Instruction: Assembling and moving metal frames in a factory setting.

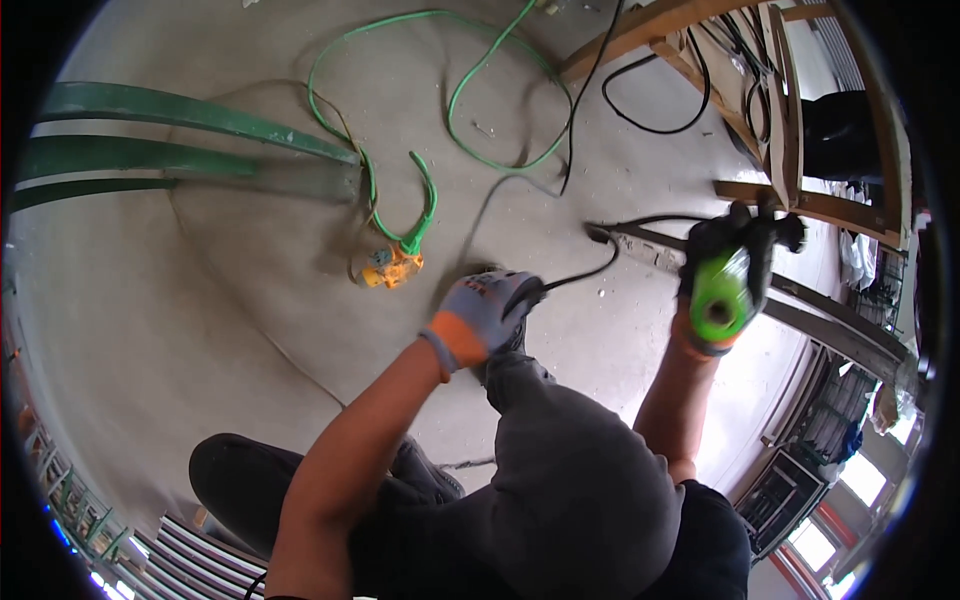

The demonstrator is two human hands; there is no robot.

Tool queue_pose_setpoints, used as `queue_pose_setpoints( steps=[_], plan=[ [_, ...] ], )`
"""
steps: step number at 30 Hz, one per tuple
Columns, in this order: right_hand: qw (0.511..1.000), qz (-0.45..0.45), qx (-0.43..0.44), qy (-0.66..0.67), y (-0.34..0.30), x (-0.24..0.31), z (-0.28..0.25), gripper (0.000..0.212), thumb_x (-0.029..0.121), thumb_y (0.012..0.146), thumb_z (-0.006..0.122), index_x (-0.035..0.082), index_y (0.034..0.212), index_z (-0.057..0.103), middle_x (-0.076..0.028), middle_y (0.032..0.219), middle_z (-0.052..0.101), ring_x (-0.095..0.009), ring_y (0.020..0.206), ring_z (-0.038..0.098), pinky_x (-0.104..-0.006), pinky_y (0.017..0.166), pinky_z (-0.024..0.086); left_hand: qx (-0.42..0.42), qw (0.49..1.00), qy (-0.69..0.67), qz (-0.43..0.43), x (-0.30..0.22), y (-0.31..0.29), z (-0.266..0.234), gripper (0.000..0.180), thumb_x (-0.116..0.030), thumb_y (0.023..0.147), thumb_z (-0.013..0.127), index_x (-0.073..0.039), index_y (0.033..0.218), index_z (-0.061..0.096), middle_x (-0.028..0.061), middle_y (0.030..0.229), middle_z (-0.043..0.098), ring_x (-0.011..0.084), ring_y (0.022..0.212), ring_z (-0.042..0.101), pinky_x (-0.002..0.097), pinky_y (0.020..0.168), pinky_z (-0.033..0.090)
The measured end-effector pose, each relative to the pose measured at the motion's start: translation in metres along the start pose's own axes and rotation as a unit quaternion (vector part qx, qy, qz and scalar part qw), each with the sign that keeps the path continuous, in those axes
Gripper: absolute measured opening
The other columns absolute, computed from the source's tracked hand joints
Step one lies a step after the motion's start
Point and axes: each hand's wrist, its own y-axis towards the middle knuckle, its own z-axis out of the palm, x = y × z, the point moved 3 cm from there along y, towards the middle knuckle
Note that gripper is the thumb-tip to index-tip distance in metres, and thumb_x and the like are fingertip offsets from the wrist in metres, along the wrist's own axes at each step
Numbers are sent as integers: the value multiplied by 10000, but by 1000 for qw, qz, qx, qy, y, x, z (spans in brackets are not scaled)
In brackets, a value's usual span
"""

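Taking the orange socket block (pixel 395 265) as my marker, I'm seeing a wooden frame (pixel 650 35) standing well off beyond it to the right. A green metal frame (pixel 200 117) is reaching in from the left, its near end stopping just behind the block. A green extension cord (pixel 432 198) is running into the block and looping away over the floor; its slack is probably leaving the block free to lie where it is.

The two hands are working well apart. To the right of the block, farther than the left hand, the right hand (pixel 708 258) is closing around a bright green object (pixel 722 295), seemingly bearing its weight clear of the floor. Its long axis is appearing to run lengthwise with the forearm; the end with the round dark opening is facing back toward the person and up. Blur is hiding its exact kind.

Just right of and nearer than the block, the left hand (pixel 490 315) is gripping a black cord (pixel 600 268), likely to control that stretch. The cord is curving rightward; whether it's joining the green object, I'm not able to tell.
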Motion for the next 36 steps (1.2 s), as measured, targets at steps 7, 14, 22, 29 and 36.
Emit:
queue_pose_setpoints(
  steps=[7, 14, 22, 29, 36],
  plan=[
    [599, -262, 98, -751, 20, 40, 2, 194, 22, 868, 665, -32, 1050, 702, -152, 1006, 731, -247, 961, 703, -347, 796, 585, 5, 943, 332, 7, 54, -20, 4, 305, -266, 877, 635, -156, 1160, 667, 91, 1114, 642, 285, 1069, 592, 432, 967, 436],
    [782, -57, -77, -616, 12, 42, 30, 299, -128, 804, 702, -58, 1094, 684, -120, 979, 722, -171, 789, 686, -311, 726, 605, -17, 932, 347, 104, 38, -6, 63, 357, -282, 909, 578, -152, 1235, 645, 126, 1164, 618, 319, 1148, 540, 453, 991, 406],
    [470, -49, 129, -872, 2, 41, 51, 194, 77, 750, 798, 76, 916, 697, -56, 847, 717, -162, 761, 696, -290, 698, 545, -170, 890, 410, -101, 68, -44, -4, 669, -377, 758, 747, -59, 1311, 545, 149, 1296, 538, 334, 1193, 504, 478, 1097, 338],
    [380, 339, 393, -765, -62, -101, 8, 270, 367, 794, 679, 120, 900, 703, -117, 873, 706, -317, 888, 680, -430, 778, 527, 16, 827, 543, -144, 99, -3, -22, 684, -504, 783, 725, -91, 1301, 553, 111, 1191, 616, 303, 1171, 541, 452, 1095, 331],
    [471, 326, 386, -724, -99, -145, -26, 262, 356, 835, 663, 116, 933, 699, -125, 871, 702, -327, 911, 665, -427, 770, 529, -41, 938, 268, -215, 144, -13, -42, 503, -489, 819, 711, -107, 1132, 619, 135, 1084, 687, 313, 1030, 645, 452, 918, 467]
  ],
)
